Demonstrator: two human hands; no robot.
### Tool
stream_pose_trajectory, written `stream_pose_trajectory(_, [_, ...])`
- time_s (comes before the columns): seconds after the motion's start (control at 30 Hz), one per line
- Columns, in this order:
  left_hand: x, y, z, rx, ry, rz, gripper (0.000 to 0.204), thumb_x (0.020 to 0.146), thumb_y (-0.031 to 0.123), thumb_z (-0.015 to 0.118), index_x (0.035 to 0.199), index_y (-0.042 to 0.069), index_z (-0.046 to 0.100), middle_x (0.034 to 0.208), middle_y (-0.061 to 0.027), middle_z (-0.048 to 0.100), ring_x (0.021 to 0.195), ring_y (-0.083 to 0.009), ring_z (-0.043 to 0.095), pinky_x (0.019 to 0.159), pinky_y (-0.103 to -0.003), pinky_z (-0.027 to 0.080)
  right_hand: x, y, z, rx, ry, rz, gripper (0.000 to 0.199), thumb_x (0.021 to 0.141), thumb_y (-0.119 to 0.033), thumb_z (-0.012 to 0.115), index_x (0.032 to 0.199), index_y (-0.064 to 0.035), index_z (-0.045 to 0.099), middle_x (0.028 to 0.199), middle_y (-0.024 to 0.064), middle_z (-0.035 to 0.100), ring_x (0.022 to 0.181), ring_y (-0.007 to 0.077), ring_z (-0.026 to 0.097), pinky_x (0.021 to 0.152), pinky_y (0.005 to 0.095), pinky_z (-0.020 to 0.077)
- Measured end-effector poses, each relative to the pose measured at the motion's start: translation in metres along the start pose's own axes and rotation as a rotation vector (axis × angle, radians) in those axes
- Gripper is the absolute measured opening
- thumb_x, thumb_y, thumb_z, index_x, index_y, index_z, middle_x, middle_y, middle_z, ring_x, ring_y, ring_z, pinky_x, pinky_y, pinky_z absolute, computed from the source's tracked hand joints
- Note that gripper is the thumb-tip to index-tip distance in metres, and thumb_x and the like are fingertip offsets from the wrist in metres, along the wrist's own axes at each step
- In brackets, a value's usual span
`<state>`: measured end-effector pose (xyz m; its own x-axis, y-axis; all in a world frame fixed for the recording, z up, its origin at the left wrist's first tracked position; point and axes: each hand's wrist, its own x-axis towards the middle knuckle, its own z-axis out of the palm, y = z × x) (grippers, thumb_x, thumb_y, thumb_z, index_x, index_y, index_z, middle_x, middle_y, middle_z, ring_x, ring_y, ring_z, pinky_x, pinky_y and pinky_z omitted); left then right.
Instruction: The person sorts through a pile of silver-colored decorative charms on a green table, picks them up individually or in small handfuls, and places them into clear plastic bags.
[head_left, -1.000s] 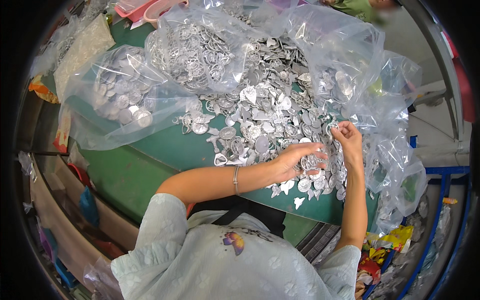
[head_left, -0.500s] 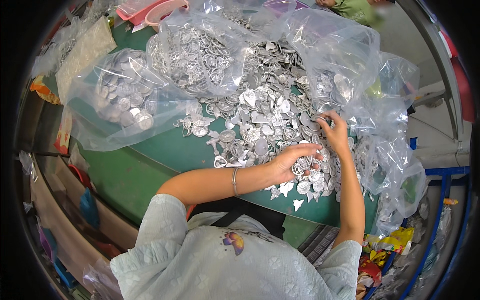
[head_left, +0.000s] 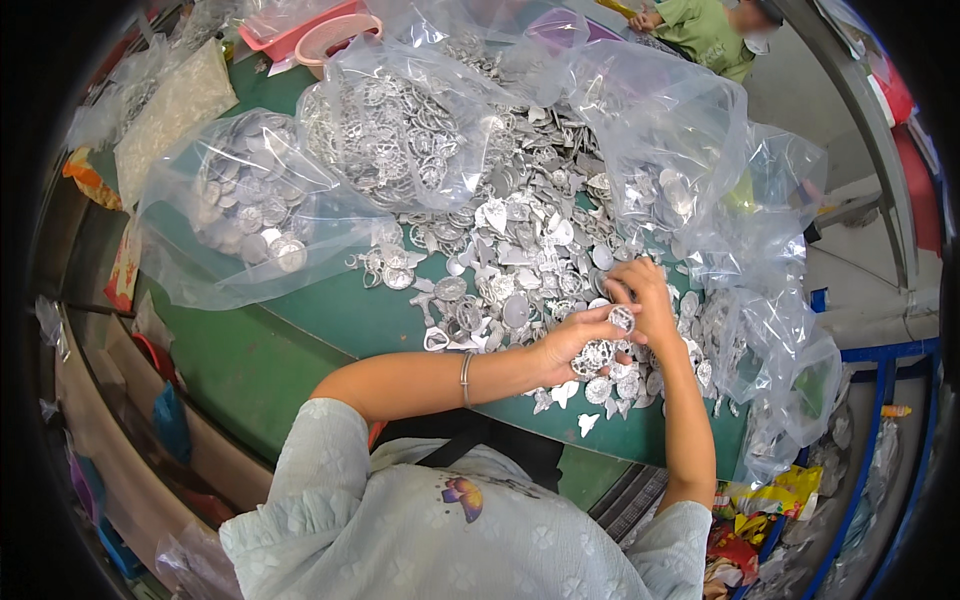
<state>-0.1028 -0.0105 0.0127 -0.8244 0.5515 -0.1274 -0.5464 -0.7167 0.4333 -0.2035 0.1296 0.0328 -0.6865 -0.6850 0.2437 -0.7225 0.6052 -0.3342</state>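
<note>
My left hand, a metal bangle at its wrist, is closed around several silver-coloured round openwork metal pieces. One round piece stands up at its fingertips. Right beside it is my right hand, fingers bent inward near the left fingertips; whether a piece sits in them is hidden. Beneath and around both hands spreads a loose heap of grey metal pieces, among them discs, rings and leaf-like shapes. A single pale piece lies apart by the table's near edge.
Clear plastic bags of metal pieces stand left, at the back and right on the green table. Pink basins sit far left. Another person in green is beyond the table. A blue rack stands right.
My right hand has come down and left from the heap to my left hand. A round piece now shows upright at the left fingertips.
</note>
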Motion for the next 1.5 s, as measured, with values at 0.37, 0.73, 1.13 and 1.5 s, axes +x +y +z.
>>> stream_pose_trajectory(0.37, [0.005,0.0,-0.011,-0.198,0.091,0.055,0.039,0.087,0.032,0.052,0.121,0.013,0.044,0.102,-0.006,0.056,0.081,-0.016,0.059,0.051,-0.023,0.046,-0.026,-0.046,-0.039,0.301,0.116,-0.043,0.009,0.078,-0.006,0.056,0.083,0.0002,0.061,0.081,0.0075,0.061,0.081,0.0221,0.056,0.076,0.0318,0.0421])
stream_pose_trajectory(0.73, [0.005,0.024,-0.005,-0.102,0.085,0.208,0.038,0.085,0.037,0.052,0.114,0.014,0.046,0.105,-0.0043,0.056,0.092,-0.0166,0.058,0.052,-0.02,0.042,-0.033,0.013,-0.004,0.013,0.061,0.12,0.029,0.071,-0.01,0.064,0.098,-0.007,0.054,0.103,0.0093,0.056,0.1,0.0282,0.049,0.087,0.0377,0.0322])
stream_pose_trajectory(1.13, [0.008,0.023,-0.01,-0.261,0.197,0.176,0.025,0.08,0.02,0.06,0.102,0.011,0.05,0.088,-0.0041,0.053,0.073,-0.013,0.052,0.046,-0.019,0.036,-0.074,-0.037,-0.015,-0.056,0.022,0.191,0.038,0.061,-0.022,0.075,0.089,-0.0033,0.058,0.097,0.0071,0.055,0.099,0.0262,0.047,0.086,0.038,0.0305])
stream_pose_trajectory(1.5, [0.009,0.016,-0.004,-0.234,0.058,-0.087,0.048,0.087,0.044,0.048,0.113,0.005,0.048,0.1,-0.0128,0.057,0.085,-0.022,0.061,0.045,-0.019,0.048,-0.059,-0.039,-0.032,1.114,0.437,0.616,0.019,0.08,-0.005,0.061,0.098,0.0004,0.056,0.087,0.0038,0.06,0.077,0.0086,0.053,0.07,0.0204,0.0396])
